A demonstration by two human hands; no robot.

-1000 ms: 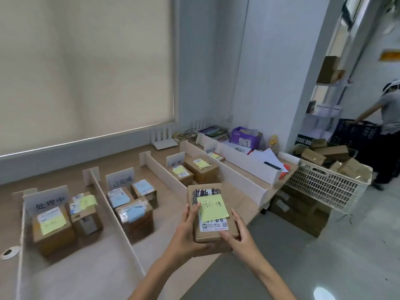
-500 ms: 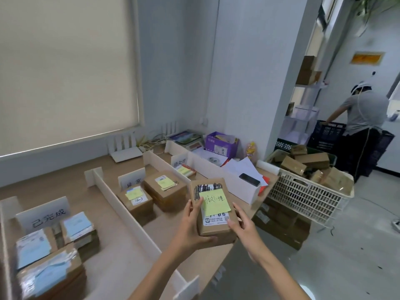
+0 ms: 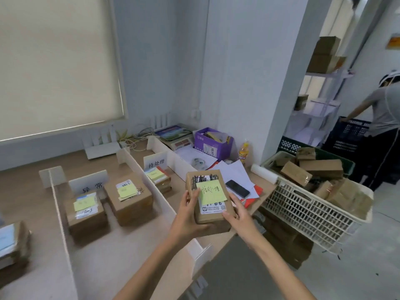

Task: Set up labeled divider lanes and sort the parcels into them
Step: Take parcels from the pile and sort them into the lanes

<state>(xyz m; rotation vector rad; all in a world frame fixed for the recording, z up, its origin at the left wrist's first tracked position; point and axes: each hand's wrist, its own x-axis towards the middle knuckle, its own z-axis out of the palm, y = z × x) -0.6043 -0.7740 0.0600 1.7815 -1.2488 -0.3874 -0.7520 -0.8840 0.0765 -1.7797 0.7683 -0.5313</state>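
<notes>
I hold a brown cardboard parcel with a yellow sticky note and a white label in front of me, above the table's front edge. My left hand grips its left side, and my right hand grips its right side. White divider walls split the wooden table into lanes. One lane has a white sign and two parcels with yellow notes. The lane to its right has another sign and a flat parcel.
A white plastic basket full of brown parcels stands at the right. A phone, papers, a purple box and a scale lie at the table's right end. Another person stands at the far right by dark crates.
My view has swung to the right, so the left lanes slid out of view. The parcel stays gripped in both hands, held a little further right along the table.
</notes>
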